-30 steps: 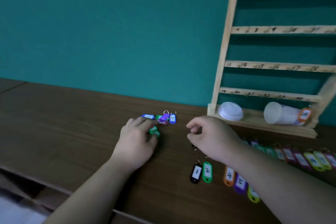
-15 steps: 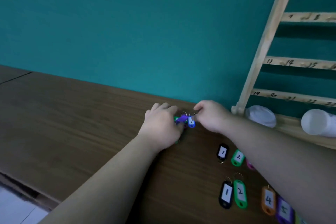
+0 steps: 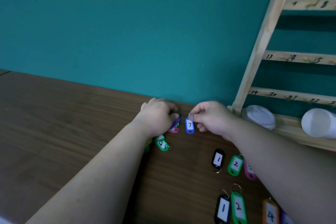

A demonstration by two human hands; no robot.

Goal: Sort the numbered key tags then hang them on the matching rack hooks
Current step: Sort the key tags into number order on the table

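Table: dark brown wood-grain table top (image 3: 72,132), matte, set against a flat teal wall (image 3: 127,23).
Rack: pale bare-wood rack (image 3: 261,42) on your right, with a slanted side post and flat rails.
Task tag: blue plastic key tag (image 3: 189,126), rounded oblong with a white paper insert. It hangs upright off the table, between your two hands.
Right hand: your right hand (image 3: 211,118) pinches the blue tag's metal ring between thumb and forefinger; the other fingers are curled under.
Left hand: your left hand (image 3: 158,116) is palm down, fingers bent over the loose tag pile (image 3: 161,143) of purple, pink and green tags. Can't tell whether it grips any of them.
Sorted tags: black tag (image 3: 218,159), green tag (image 3: 235,165) and a pink one half under your right forearm. In the nearer row, a black, a green and an orange tag (image 3: 270,214).
Writing: the blue tag reads "7". Far row: 1, 2. Near row: 1, 2, 4. Rack rails: 7, 8; 14, 15; 19, 20, 21, 22.
Rack shelf: white round plastic lid (image 3: 260,116), with a second white round piece beside it.
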